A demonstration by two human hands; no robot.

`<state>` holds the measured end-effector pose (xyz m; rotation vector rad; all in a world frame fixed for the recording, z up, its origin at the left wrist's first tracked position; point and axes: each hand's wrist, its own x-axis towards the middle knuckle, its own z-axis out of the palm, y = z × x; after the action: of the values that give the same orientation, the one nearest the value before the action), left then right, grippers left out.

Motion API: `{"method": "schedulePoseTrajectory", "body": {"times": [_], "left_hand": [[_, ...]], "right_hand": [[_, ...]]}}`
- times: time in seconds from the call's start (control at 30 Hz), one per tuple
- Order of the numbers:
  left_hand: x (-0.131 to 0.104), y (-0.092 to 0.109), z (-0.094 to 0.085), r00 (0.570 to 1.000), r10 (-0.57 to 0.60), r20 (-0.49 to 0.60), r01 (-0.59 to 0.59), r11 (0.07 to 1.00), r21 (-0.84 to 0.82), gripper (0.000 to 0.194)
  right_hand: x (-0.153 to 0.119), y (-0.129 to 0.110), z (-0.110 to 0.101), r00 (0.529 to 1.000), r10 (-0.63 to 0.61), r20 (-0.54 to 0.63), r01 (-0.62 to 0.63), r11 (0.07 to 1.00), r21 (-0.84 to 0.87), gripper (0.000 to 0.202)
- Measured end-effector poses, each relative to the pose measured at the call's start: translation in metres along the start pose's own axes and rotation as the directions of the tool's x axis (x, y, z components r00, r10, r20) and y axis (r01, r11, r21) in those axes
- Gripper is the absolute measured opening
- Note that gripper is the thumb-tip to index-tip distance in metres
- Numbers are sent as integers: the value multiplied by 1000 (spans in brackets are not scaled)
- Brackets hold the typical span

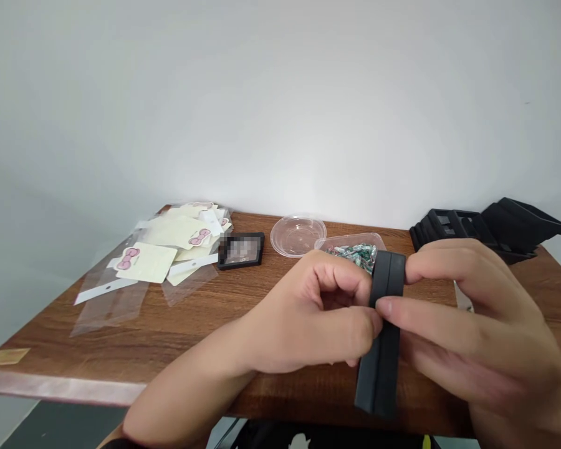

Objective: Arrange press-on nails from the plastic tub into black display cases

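1. At the left of the worktop (177,324), a loose pile of cream cards with pink bows (168,246) is seen lying among clear sleeves (116,305). A small black frame (241,249) is set just beside the pile, flat on the wood.

2. Near the back edge, an empty clear round lid (298,235) is noted, and just to its right a clear tub of small green pieces (353,251), partly hidden by the hands.

3. The left hand (313,318) is closed on the left edge of a black case (383,330); the thumb and curled fingers are pressed against it, so the grip is judged shut on the case.

4. The black case is held on edge above the worktop's front, between both hands, with a seam running down its length. It is judged that the two halves are being pressed together or prised apart; which cannot be told.

5. The right hand (472,324) is pinched on the case's right edge, forefinger at the top and thumb across the seam. The next move is judged to call for steady counter-pressure from both hands along the seam.

6. At the far right, a row of black trays (486,227) is stacked, well apart from the hands.
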<state>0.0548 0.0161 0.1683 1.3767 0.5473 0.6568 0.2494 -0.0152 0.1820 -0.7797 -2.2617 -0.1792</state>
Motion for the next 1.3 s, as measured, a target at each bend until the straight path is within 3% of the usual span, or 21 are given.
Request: {"method": "schedulePoseTrajectory", "body": {"times": [0.13,0.23,0.33,0.4,0.43,0.5,0.57,0.67,0.8,0.87,0.93,1.03,1.13,1.3], "left_hand": [[2,-4,1,972,-191,139,211,967,-142,17],[0,-6,2,958,-214,189,243,959,-149,15],[-4,-10,4,978,-87,190,95,995,-33,18],[-6,-14,4,983,119,137,-140,977,160,19],[-6,-17,3,962,248,109,-269,922,278,18],[-7,-22,-1,875,475,96,-459,750,476,13],[-7,-28,-8,798,580,167,-561,610,560,16],[-8,-36,-19,743,588,321,-646,501,576,31],[-14,-55,-24,651,608,454,-741,382,552,13],[-17,-68,-21,632,608,480,-757,353,549,13],[-19,-80,-17,638,613,466,-745,338,576,15],[-18,-96,-13,592,659,463,-767,286,574,15],[-15,-107,-11,559,717,416,-785,296,544,12],[-15,-124,-8,575,760,302,-765,369,528,11]], "right_hand": [[-13,-4,1,997,-41,-69,36,996,-80,21],[-20,-7,-1,993,-79,-87,72,995,-72,19],[-26,-7,0,991,-116,-66,110,990,-88,18],[-30,-6,4,989,-129,-75,124,990,-64,18],[-32,-5,7,989,-116,-86,114,993,-35,17],[-36,-3,14,993,-74,-87,78,996,40,17],[-39,-2,21,997,-52,-55,57,993,101,17],[-45,-3,32,998,-55,9,52,984,173,17],[-60,-10,45,997,-28,66,5,945,328,16],[-70,-14,51,992,8,124,-55,921,386,14],[-78,-16,56,983,37,178,-110,899,423,14],[-84,-14,58,967,85,242,-194,857,477,12],[-85,-10,56,944,117,308,-271,806,526,12],[-84,-4,59,919,141,368,-337,765,549,13]]}}
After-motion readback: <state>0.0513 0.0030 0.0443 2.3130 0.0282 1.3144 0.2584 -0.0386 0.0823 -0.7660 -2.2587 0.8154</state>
